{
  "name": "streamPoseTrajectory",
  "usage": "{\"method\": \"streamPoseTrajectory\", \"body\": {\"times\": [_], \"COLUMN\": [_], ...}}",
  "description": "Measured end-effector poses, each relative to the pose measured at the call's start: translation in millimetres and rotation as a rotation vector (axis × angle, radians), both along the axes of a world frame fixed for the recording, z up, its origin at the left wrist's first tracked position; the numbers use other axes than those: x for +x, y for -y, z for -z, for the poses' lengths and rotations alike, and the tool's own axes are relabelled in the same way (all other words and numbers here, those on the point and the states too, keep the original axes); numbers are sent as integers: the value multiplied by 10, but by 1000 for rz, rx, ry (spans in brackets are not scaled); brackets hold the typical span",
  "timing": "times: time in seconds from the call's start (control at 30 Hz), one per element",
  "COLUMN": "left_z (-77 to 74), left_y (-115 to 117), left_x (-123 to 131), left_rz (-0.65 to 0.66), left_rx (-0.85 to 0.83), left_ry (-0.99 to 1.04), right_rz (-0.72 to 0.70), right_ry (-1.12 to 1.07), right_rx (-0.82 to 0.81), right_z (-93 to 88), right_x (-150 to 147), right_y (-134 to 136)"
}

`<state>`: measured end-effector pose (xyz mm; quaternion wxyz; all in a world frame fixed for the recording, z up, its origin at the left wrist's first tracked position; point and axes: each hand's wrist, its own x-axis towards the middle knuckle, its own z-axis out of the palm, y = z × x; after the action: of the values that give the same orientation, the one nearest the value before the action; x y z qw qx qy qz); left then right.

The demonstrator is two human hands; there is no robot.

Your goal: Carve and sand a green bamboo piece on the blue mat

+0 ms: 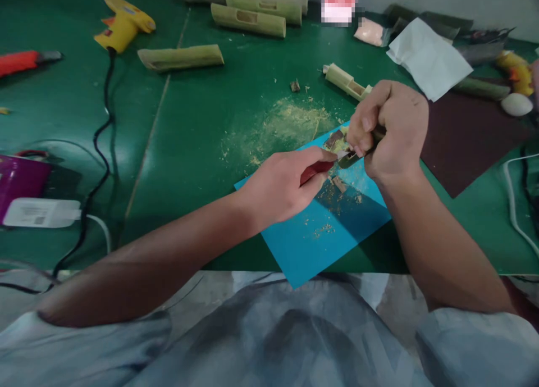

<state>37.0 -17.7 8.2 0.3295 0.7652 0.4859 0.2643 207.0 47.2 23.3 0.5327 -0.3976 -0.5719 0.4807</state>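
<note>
My left hand [282,187] is closed around a red-handled knife [316,172], its blade pointing right toward the other hand. My right hand [389,130] is curled into a fist around a small dark green piece of bamboo [349,159], mostly hidden by the fingers. The blade tip meets that piece just above a blue sheet [320,235] lying on the green table. Brown chips and pale shavings [337,187] are scattered on the sheet under my hands.
Sawdust [290,123] lies beyond the sheet. Cut bamboo pieces [181,57] [248,19] [346,82] lie further back. A yellow glue gun [123,24] with black cord sits far left, a white adapter [40,213] near left, white paper [427,58] and dark red sheet [467,140] right.
</note>
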Motion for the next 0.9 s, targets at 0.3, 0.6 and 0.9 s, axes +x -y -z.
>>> {"method": "streamPoseTrajectory", "body": {"times": [0.3,0.6,0.9], "left_z": [217,190,-38], "left_y": [-130,-207,-29], "left_x": [12,13,-29], "left_rz": [49,68,7], "left_rx": [52,85,-38], "left_ry": [89,75,-3], "right_rz": [-60,-67,68], "right_ry": [-54,-117,-42], "right_rx": [8,81,55], "right_z": [30,75,0], "right_x": [-8,-20,-70], "right_y": [-77,-83,21]}}
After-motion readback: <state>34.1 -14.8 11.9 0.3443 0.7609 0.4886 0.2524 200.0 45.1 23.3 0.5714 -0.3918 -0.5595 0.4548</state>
